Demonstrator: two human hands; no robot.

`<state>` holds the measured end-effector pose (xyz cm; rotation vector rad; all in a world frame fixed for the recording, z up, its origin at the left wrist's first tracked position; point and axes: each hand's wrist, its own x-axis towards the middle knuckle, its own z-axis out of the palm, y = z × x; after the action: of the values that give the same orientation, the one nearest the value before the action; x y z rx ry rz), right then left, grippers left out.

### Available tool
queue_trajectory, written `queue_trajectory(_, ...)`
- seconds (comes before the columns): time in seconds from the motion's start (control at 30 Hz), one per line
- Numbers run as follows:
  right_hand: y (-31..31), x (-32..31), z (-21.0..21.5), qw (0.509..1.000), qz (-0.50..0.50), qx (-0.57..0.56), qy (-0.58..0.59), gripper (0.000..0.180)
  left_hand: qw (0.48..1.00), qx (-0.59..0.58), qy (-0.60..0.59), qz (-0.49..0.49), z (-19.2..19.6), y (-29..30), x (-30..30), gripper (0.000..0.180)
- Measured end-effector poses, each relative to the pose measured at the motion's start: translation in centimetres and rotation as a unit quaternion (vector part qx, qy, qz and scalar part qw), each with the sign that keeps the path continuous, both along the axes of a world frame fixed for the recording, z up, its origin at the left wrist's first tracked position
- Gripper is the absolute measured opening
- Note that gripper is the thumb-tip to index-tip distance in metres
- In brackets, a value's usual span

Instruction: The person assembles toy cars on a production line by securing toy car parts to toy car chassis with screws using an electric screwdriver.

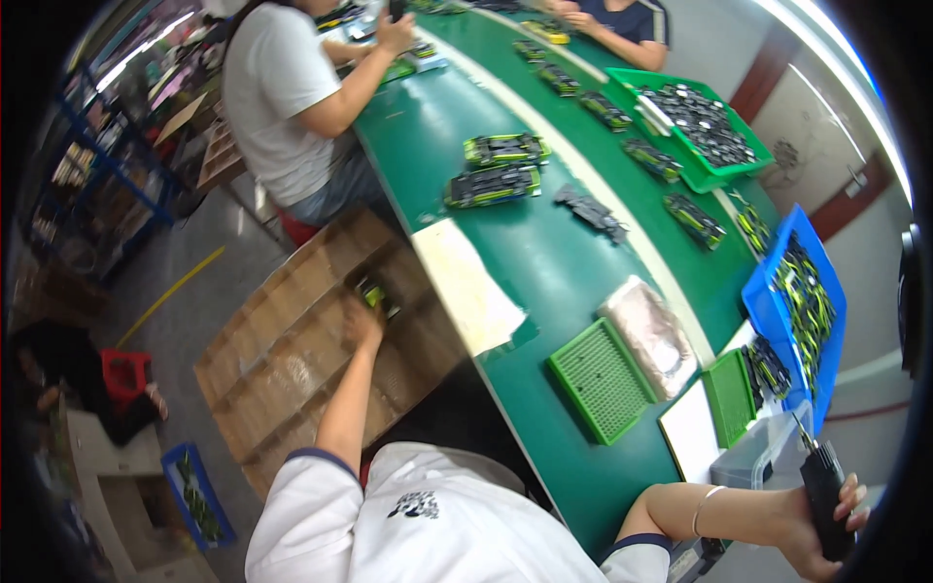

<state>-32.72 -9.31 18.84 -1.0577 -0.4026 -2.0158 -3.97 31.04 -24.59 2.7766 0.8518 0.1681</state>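
My left hand [363, 322] reaches down to the left of the bench into a large cardboard box [292, 389] and grips a green and black toy car [373, 293]. At the lower right, my right hand [816, 530] holds a black electric screwdriver [824, 491] upright beside a clear plastic tub [768, 452]. On the green bench [544, 243] lie two assembled green and black toy cars [494, 167] and a black car part [591, 211].
A green grid tray [600, 379], a plastic bag [649, 332] and a white sheet [466, 284] lie on the bench. A blue bin [797, 301] and a green bin [695, 126] hold parts. Two other people work at the far end. A red stool [124, 374] stands on the floor.
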Motion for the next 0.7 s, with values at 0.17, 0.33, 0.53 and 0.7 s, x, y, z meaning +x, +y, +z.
queue_trajectory(0.17, -1.0, -1.1, -1.4, 0.999, 0.044, 0.015, 0.002, 0.037, 0.990, -0.127, 0.023, -0.060, -0.4, -1.9, -2.2, 0.082)
queue_trajectory(0.33, -1.0, -1.2, -1.4, 0.999, 0.053, -0.005, 0.004, 0.042, 0.988, -0.110, 0.022, -0.106, 0.1, -3.0, -2.8, 0.083)
queue_trajectory(0.53, -2.4, -1.7, -1.9, 0.998, 0.049, 0.019, 0.024, 0.052, 0.965, 0.073, -0.097, -0.231, -1.6, 2.5, 1.0, 0.076)
queue_trajectory(0.7, -2.8, -0.5, -1.8, 0.997, 0.059, 0.011, 0.051, 0.063, 0.754, -0.261, -0.376, -0.471, 25.6, -13.7, 4.1, 0.034)
